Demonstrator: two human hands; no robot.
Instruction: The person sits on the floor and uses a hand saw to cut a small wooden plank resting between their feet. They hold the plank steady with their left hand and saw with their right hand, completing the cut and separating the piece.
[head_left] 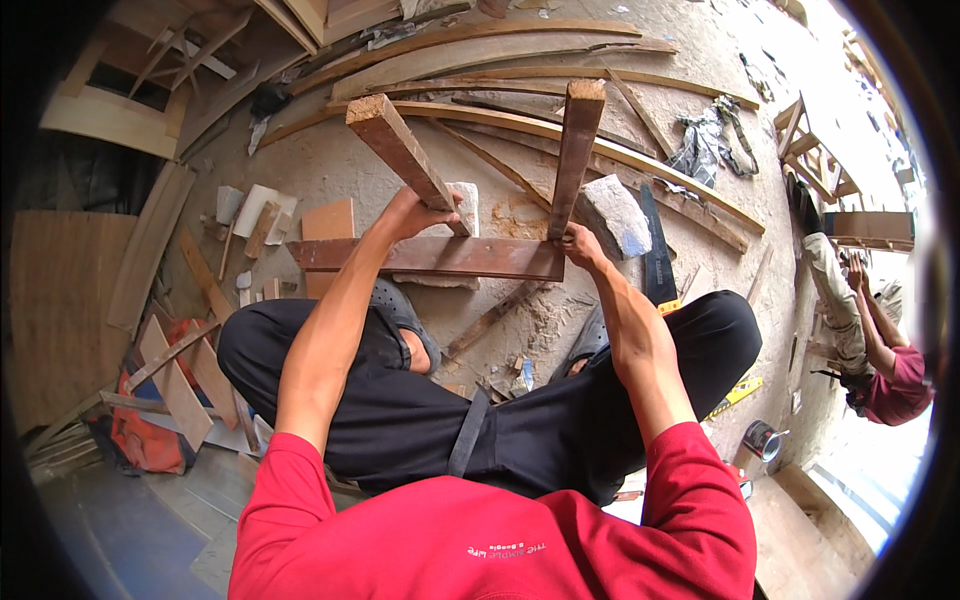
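I squat over a reddish-brown wooden frame: a flat crosspiece [440, 257] with two square legs pointing away from me, the left leg [395, 145] slanted, the right leg [576, 150] nearly straight. My left hand [415, 212] grips the left leg where it meets the crosspiece. My right hand [578, 243] grips the joint at the base of the right leg. Two pale stone blocks [618, 212] lie on the sandy ground under the frame.
A handsaw with a dark blade [657, 250] lies right of the frame. Long curved wooden strips [500, 45] lie beyond it. Offcuts [325, 218] and planks [175, 385] lie left. Another person [880, 350] crouches at right. A small tin [764, 438] stands by my right knee.
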